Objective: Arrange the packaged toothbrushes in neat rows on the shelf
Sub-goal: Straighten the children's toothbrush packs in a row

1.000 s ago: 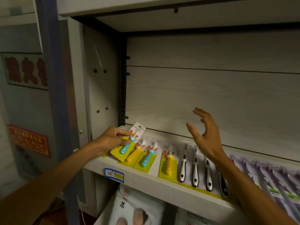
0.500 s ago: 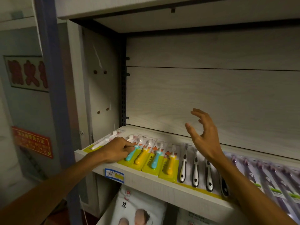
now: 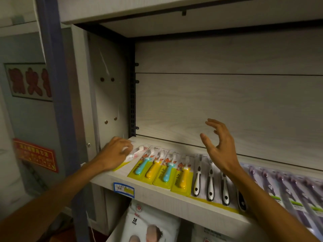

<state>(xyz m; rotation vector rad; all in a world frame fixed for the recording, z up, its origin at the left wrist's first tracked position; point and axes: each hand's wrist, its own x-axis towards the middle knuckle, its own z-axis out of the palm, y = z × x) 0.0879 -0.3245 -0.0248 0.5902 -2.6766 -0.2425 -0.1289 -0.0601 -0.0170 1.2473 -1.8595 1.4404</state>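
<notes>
So the left hand (image 3: 116, 152) was down at the far-left end of the shelf (image 3: 157, 194), fingers curled over a pale pack (image 3: 134, 153) that looked like it was gripped or pinned flat. It was a bit blurry there, so I couldn't tell exactly which. My guess is it was being squared up against the side wall to start the row.

Just right of it sat four kids' packs (image 3: 164, 169), blue, yellow, blue, yellow, overlapping like shingles with the handles pointing near, probably so each brush still showed. Next over were the black-and-white brushes (image 3: 210, 182), then a purple batch (image 3: 288, 193) running off to the right, so the types were grouped.

The right hand (image 3: 217, 145) hung above the black-and-white ones with fingers spread, touching nothing. It looked ready to nudge whatever slid.
</notes>
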